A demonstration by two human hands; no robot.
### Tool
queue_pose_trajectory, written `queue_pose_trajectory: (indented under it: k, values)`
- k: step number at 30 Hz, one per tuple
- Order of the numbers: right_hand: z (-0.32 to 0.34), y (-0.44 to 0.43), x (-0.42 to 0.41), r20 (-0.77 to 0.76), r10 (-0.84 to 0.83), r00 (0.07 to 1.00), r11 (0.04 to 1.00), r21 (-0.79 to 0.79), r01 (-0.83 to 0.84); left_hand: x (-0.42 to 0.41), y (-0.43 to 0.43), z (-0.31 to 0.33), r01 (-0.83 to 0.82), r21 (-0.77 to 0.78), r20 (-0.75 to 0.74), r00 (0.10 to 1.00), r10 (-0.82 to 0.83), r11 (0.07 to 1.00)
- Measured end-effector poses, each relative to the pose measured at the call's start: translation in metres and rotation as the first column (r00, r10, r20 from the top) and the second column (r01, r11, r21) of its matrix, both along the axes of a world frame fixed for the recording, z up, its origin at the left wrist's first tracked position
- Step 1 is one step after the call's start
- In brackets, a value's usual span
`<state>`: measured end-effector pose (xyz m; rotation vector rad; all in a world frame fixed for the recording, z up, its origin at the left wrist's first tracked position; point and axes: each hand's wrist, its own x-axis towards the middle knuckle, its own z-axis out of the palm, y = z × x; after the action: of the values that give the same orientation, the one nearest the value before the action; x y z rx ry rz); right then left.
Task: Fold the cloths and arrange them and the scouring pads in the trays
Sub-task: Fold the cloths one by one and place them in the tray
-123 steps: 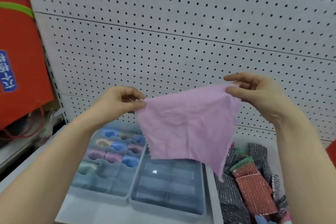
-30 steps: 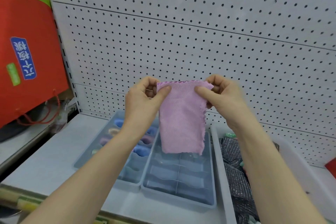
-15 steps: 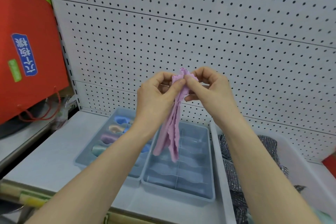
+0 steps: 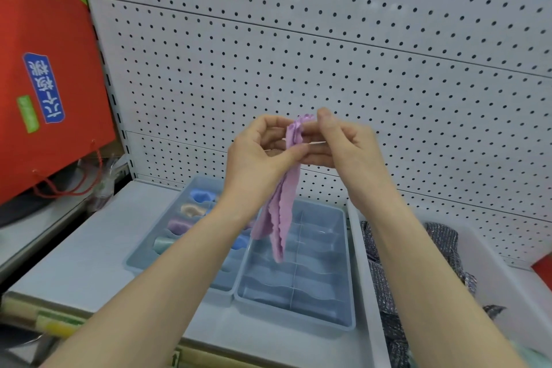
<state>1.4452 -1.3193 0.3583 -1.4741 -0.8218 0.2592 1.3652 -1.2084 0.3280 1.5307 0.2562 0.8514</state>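
The left hand (image 4: 257, 158) and the right hand (image 4: 343, 143) are raised before the pegboard (image 4: 328, 39). The top of a pink cloth (image 4: 283, 209) is pinched between the fingers of both. The cloth is folded into a narrow strip and hangs above two grey-blue trays. Rolled cloths (image 4: 191, 210) are seen in the left tray (image 4: 140, 251), which touches the right tray (image 4: 350, 278). Silvery scouring pads (image 4: 376, 266) are piled in a white bin (image 4: 501, 284) just beside it.

Pink cloth (image 4: 283, 212), blue-grey trays (image 4: 294, 312), silver scouring pads (image 4: 376, 263), red bag (image 4: 53, 39), white dotted pegboard (image 4: 328, 39)
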Motion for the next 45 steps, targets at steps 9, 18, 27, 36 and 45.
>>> queue_pose_trajectory:
  k: [9,18,27,36,45]
  values:
    - [-0.034,-0.003,0.033,0.065,0.011,0.998,0.987,-0.162,0.0,-0.001,0.018,0.008,0.084,-0.147,0.035,0.996,-0.08,0.985]
    - [-0.071,0.006,0.025,-0.235,0.232,0.944,0.94,-0.196,-0.28,0.004,0.041,0.013,0.074,-0.323,0.111,0.993,-0.039,0.943]
    - [-0.078,0.006,0.029,-0.423,0.252,0.87,0.922,-0.17,-0.349,0.002,0.055,-0.022,0.159,-0.466,-0.189,0.943,-0.273,0.87]
    - [-0.082,0.009,0.031,-0.314,0.055,0.948,0.95,-0.276,-0.147,0.008,0.041,-0.065,0.166,-0.482,-0.294,0.895,-0.337,0.861]
    - [-0.058,0.007,0.034,-0.107,0.102,0.989,0.995,-0.005,-0.103,0.003,0.034,-0.031,0.133,-0.064,-0.048,0.99,-0.136,0.989]
